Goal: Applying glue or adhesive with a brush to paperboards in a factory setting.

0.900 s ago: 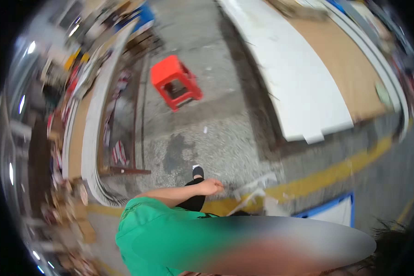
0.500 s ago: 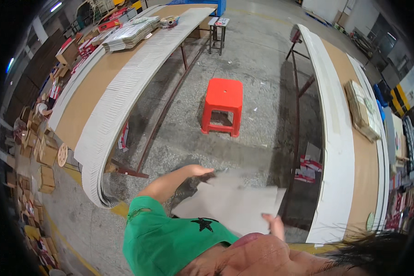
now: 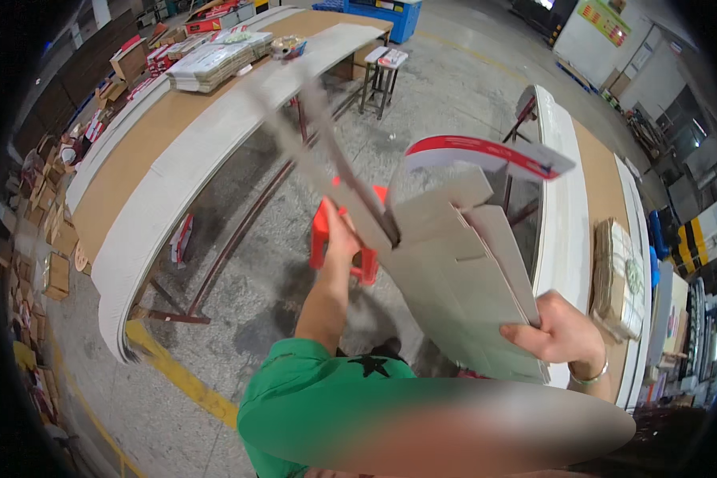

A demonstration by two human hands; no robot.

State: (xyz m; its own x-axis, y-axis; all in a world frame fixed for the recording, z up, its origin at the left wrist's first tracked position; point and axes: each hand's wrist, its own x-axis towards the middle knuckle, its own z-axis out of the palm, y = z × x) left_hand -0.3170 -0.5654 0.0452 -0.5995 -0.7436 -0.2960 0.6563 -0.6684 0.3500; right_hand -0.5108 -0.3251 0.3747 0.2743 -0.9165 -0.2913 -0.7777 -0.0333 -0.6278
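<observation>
A flat grey cardboard box blank (image 3: 454,279) with a red-and-white printed flap at its top is raised in front of me, partly unfolded. My left hand (image 3: 340,239) grips its left flap, which sticks up and is motion-blurred. My right hand (image 3: 562,333), with a bracelet on the wrist, holds the blank's lower right corner. My green sleeve and shirt fill the lower part of the view.
A red plastic stool (image 3: 323,235) stands on the concrete floor behind the blank. A long curved worktable (image 3: 143,207) at left carries stacked flat cartons (image 3: 215,60). Another table (image 3: 562,231) at right holds a bundle (image 3: 617,279). A yellow floor line (image 3: 175,370) runs below.
The view has swung up from the floor toward the tables. Both hands have lifted the cardboard blank higher and spread it, with the left flap now swinging upward.
</observation>
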